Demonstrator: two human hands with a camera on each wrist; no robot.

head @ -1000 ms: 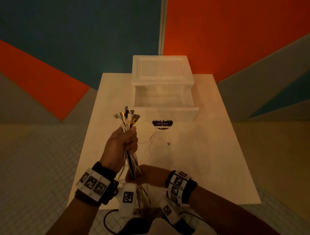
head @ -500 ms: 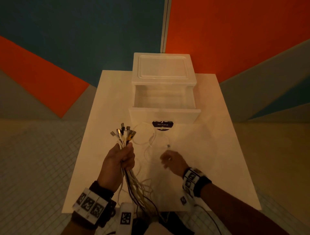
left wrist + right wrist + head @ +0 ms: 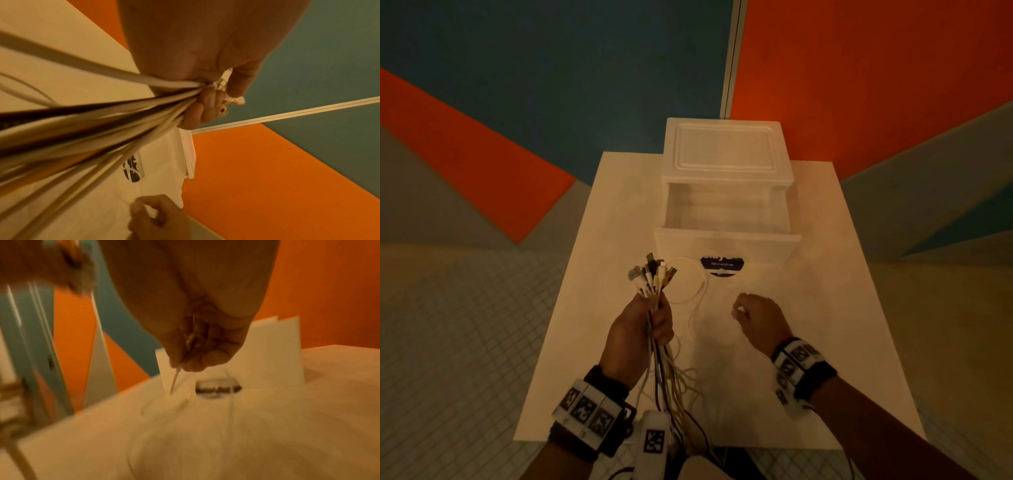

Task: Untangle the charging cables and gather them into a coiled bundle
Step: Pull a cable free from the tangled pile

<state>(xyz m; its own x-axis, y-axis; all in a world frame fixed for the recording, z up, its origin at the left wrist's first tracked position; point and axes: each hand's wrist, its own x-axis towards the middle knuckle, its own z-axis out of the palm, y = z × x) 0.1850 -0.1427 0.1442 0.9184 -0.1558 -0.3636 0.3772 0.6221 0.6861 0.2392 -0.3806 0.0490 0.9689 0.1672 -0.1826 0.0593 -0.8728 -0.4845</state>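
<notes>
My left hand (image 3: pixel 650 325) grips a bundle of charging cables (image 3: pixel 664 370) upright over the table's near left. Their plugs (image 3: pixel 652 275) fan out above the fist and the cords hang down past the table edge. In the left wrist view the fingers (image 3: pixel 202 105) wrap the white and black cords (image 3: pixel 92 123). One loose white cable (image 3: pixel 697 291) lies looped on the table. My right hand (image 3: pixel 741 311) pinches its end just right of the bundle. The right wrist view shows the thin cord (image 3: pixel 175 381) hanging from that pinch (image 3: pixel 193 353).
A white plastic drawer unit (image 3: pixel 726 161) stands at the back of the white table (image 3: pixel 825 325), its drawer (image 3: pixel 726 240) pulled open and showing nothing inside. A dark round sticker (image 3: pixel 720 267) marks the drawer front. Tiled floor surrounds the table.
My right hand left the hanging cords below the left fist, reached forward to the loose white cable's end on the table and now pinches it. The left hand lowered a little.
</notes>
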